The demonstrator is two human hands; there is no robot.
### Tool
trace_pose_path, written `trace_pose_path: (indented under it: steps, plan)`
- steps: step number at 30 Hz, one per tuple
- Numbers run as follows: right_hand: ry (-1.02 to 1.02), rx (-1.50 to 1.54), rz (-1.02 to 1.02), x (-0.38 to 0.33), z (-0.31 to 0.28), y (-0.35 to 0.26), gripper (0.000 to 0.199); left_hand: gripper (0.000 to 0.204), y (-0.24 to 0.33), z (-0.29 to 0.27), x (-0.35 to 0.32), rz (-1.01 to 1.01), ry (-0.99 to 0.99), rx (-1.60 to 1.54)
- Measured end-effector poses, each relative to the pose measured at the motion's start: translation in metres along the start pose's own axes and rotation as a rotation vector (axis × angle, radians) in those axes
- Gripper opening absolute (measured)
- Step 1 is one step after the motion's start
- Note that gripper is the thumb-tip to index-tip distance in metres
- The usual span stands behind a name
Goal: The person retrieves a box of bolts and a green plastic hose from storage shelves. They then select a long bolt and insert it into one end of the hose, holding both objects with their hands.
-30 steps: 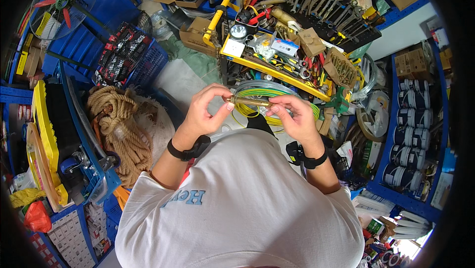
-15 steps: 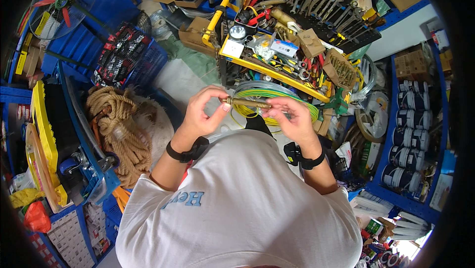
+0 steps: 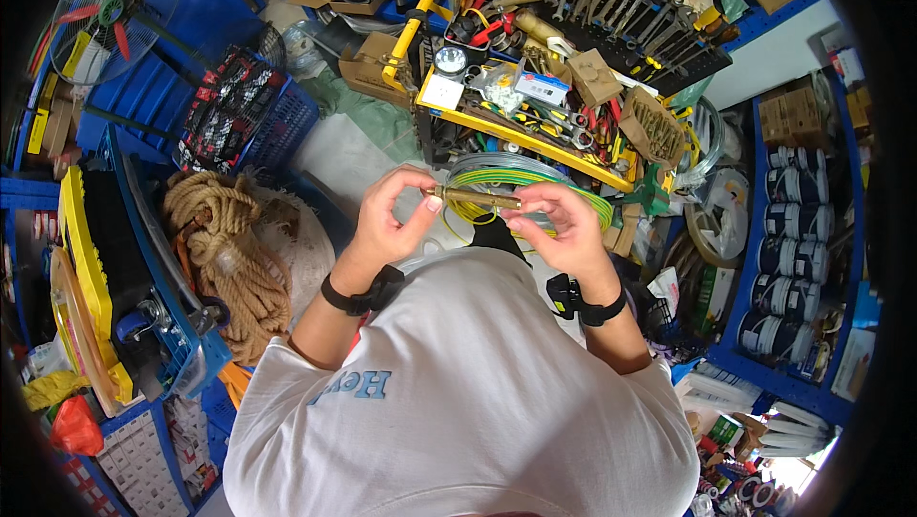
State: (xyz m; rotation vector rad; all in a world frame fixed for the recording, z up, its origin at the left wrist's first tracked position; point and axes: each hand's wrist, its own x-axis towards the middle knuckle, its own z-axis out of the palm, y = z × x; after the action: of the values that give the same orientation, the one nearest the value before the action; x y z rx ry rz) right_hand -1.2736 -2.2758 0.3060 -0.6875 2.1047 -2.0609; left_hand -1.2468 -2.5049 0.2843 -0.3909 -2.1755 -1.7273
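From the head view, the bolt (image 3: pixel 489 199) is up between both hands, not set down, so I judge its handling unfinished. The left hand (image 3: pixel 384 213) pinches one end; the right hand's (image 3: pixel 565 229) grip sits at the other, contact unclear to me. A carton (image 3: pixel 637 135) holds brassy fasteners (image 3: pixel 659 120); the blue basket (image 3: pixel 291 126), red-and-black packs (image 3: pixel 224 102).

Wide downward fisheye view from head height, rim unclear
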Motion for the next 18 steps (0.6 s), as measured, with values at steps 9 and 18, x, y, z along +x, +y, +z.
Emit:
trace_pose_path:
  steps: [9, 18]
  plan:
    - [0.031, -0.139, -0.011, 0.000, -0.006, -0.001, 0.014, 0.015, -0.002, 0.001, -0.002, 0.002, -0.075, -0.071]
    - [-0.076, -0.306, -0.111, 0.000, -0.017, -0.003, 0.011, 0.015, -0.003, 0.001, 0.002, 0.019, -0.123, -0.082]
